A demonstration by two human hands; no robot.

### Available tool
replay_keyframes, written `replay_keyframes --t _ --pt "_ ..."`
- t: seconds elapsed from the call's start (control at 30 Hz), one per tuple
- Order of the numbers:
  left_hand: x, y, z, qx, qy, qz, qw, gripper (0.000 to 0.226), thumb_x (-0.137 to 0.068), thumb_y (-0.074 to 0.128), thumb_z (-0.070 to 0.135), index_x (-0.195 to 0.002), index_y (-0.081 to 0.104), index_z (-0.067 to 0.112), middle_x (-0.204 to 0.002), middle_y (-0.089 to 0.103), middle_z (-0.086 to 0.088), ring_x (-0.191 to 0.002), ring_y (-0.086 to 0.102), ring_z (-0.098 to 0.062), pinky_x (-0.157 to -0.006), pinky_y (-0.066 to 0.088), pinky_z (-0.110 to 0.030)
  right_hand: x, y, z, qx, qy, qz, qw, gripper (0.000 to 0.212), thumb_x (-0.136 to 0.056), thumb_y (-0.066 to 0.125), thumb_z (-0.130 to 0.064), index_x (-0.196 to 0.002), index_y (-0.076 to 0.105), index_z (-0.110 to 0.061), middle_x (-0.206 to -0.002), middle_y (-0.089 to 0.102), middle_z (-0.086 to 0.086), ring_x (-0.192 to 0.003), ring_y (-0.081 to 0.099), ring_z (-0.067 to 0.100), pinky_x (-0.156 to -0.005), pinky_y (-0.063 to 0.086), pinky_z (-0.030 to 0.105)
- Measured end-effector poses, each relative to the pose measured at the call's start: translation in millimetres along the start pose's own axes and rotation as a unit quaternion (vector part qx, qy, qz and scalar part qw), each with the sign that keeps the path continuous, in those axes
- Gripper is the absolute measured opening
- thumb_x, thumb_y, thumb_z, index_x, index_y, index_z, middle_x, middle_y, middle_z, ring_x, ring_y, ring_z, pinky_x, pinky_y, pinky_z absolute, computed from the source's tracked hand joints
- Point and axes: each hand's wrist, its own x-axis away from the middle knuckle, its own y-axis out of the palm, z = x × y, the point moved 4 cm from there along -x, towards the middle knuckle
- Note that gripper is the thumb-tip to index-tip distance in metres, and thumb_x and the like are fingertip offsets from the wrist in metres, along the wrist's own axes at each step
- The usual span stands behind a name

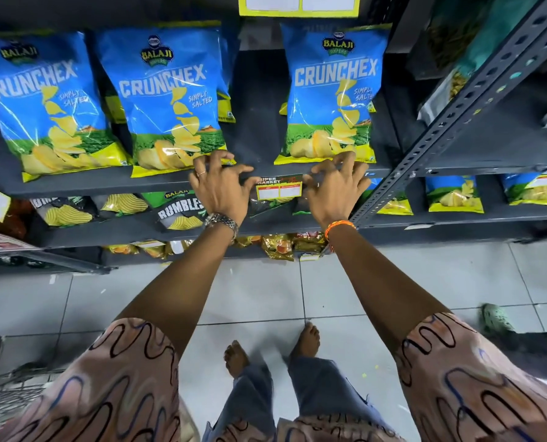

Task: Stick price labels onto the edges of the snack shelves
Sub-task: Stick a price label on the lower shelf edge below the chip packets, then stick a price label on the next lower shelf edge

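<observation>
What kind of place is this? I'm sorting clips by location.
Most likely a small grocery shop's snack aisle: blue Crunchex crisp bags face out in rows on dark grey slotted metal shelving, and a yellow-and-red supermarket price label sits on the shelf edge.

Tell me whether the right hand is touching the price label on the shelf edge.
Touching. In the head view the right hand has its thumb and fingertips on the right end of the price label, with no gap showing, holding it to the shelf edge.
</observation>
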Motion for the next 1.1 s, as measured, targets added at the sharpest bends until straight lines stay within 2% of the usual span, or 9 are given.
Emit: replay_keyframes --t 0.07,0.2,0.3,0.47,0.57,0.63,0.87,1.0,1.1 --pt "5 2 -1 -0.004 0.029 -0.001 1.000 0.024 -0.076 0.074 0.056 -0.096 0.078 0.044 -0.121 0.058 0.017 -0.114 0.040 -0.022 -0.088 0.034 -0.039 3 -2 6 -0.001 -0.022 0.009 1.000 0.017 -0.078 0.080 -0.029 -0.093 0.074 -0.025 -0.121 0.051 0.009 -0.114 0.043 0.039 -0.091 0.034 0.051" --pt "16 5 -6 -0.012 0.049 -0.009 0.999 0.023 -0.083 0.074 0.037 -0.103 0.076 0.047 -0.124 0.059 0.014 -0.115 0.042 -0.023 -0.091 0.032 -0.038 4 3 -7 0.040 -0.112 -0.025 0.993 0.031 -0.083 0.073 -0.053 -0.101 0.077 -0.028 -0.124 0.051 0.006 -0.115 0.043 0.035 -0.089 0.032 0.048" --pt "15 3 -5 -0.018 0.064 -0.027 0.997 0.030 -0.087 0.069 0.027 -0.108 0.075 0.048 -0.128 0.058 0.011 -0.117 0.043 -0.026 -0.093 0.032 -0.039 -2 4 -21 0.090 -0.142 -0.042 0.985 0.036 -0.082 0.070 -0.058 -0.100 0.080 -0.029 -0.124 0.049 0.003 -0.117 0.042 0.033 -0.090 0.031 0.048" --pt "31 -2 -13 -0.040 0.113 -0.057 0.991 0.039 -0.080 0.068 0.019 -0.108 0.075 0.044 -0.130 0.057 0.006 -0.120 0.044 -0.028 -0.093 0.038 -0.042 13 0 -9 0.064 -0.142 -0.078 0.985 0.017 -0.076 0.079 -0.031 -0.093 0.080 -0.028 -0.125 0.050 0.003 -0.118 0.040 0.035 -0.092 0.033 0.050" --pt "56 -7 -28 0.004 0.137 -0.010 0.991 0.038 -0.074 0.052 0.027 -0.099 0.077 0.042 -0.125 0.061 0.007 -0.114 0.043 -0.025 -0.086 0.036 -0.040 36 -4 16 0.038 -0.085 -0.086 0.992 0.035 -0.068 0.080 -0.020 -0.100 0.079 -0.032 -0.125 0.049 0.002 -0.116 0.038 0.035 -0.090 0.034 0.048" --pt "64 -6 -37 0.014 0.127 0.012 0.992 0.038 -0.071 0.059 0.020 -0.096 0.077 0.042 -0.123 0.062 0.008 -0.114 0.043 -0.024 -0.085 0.037 -0.040 46 -10 24 0.018 -0.074 -0.062 0.995 0.038 -0.068 0.076 -0.016 -0.103 0.078 -0.031 -0.123 0.049 0.003 -0.113 0.036 0.034 -0.088 0.034 0.048" --pt "30 -47 -91 0.075 0.015 0.105 0.992 0.036 -0.069 0.066 0.010 -0.089 0.080 0.035 -0.109 0.066 0.005 -0.100 0.055 -0.033 -0.084 0.037 -0.037 39 -25 -46 -0.080 -0.146 -0.009 0.986 0.040 -0.070 0.070 -0.013 -0.106 0.078 -0.030 -0.117 0.053 0.004 -0.104 0.038 0.031 -0.080 0.025 0.041" --pt "23 -84 -151 0.133 -0.117 0.155 0.972 0.027 -0.073 0.066 0.007 -0.087 0.080 0.025 -0.101 0.068 -0.004 -0.099 0.055 -0.038 -0.088 0.045 -0.041 47 -29 -117 -0.131 -0.198 -0.006 0.971 0.026 -0.078 0.071 -0.021 -0.102 0.078 -0.029 -0.116 0.054 0.002 -0.106 0.043 0.033 -0.080 0.024 0.039" --pt "23 -106 -214 0.187 -0.270 0.170 0.929 0.020 -0.076 0.068 0.006 -0.093 0.077 0.012 -0.101 0.069 -0.017 -0.102 0.060 -0.043 -0.092 0.049 -0.048 60 -21 -187 -0.135 -0.250 -0.036 0.958 0.022 -0.084 0.070 -0.033 -0.104 0.077 -0.028 -0.119 0.053 0.002 -0.111 0.042 0.032 -0.084 0.026 0.042"
